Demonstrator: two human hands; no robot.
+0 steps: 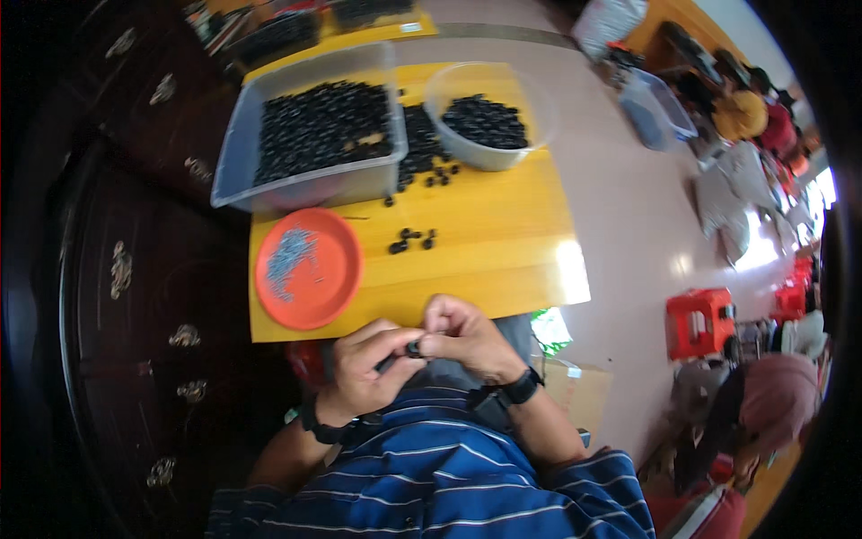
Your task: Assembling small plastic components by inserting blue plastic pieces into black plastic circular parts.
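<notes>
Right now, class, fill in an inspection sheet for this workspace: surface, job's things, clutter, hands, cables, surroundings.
Surface: yellow wooden table, glare patch at its right edge.
Job's things: small black part pinched between both hands; clear bin and clear bowl of black parts; orange plate with thin metal pins.
Clutter: loose black parts scattered on the table, more heaped between bin and bowl.
Hands: left hand and right hand meet at the table's near edge, each with a black wristband.
Cables: nothing seen.
Surroundings: dark carved cabinet at left; red stool and another person at right.
</notes>
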